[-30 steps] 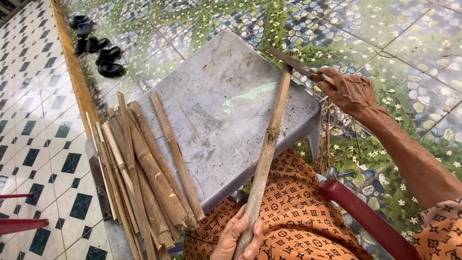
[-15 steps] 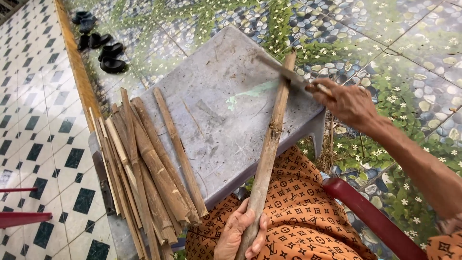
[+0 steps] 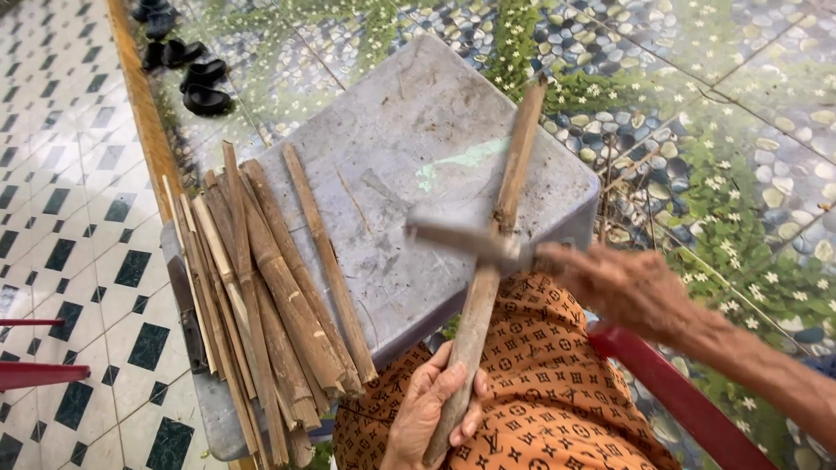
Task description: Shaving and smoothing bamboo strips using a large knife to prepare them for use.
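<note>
My left hand (image 3: 431, 409) grips the near end of a long bamboo stick (image 3: 514, 178) that lies slanted across a grey plastic stool (image 3: 409, 122). A knife (image 3: 461, 237) with a grey blade is held in my right hand (image 3: 623, 287); the blade sits across the stick about halfway along it, blurred by motion. A bundle of split bamboo strips (image 3: 270, 296) lies on the stool's left side, beside the stick.
Dark sandals (image 3: 187, 74) lie at the far left on the patterned floor. A long wooden pole (image 3: 144, 122) runs along the stool's left. Red chair parts (image 3: 679, 400) show near my lap, covered in orange patterned cloth (image 3: 540, 392).
The knife has travelled down the stick from its far tip to about its middle. My right hand came toward me with it. The left hand kept its grip.
</note>
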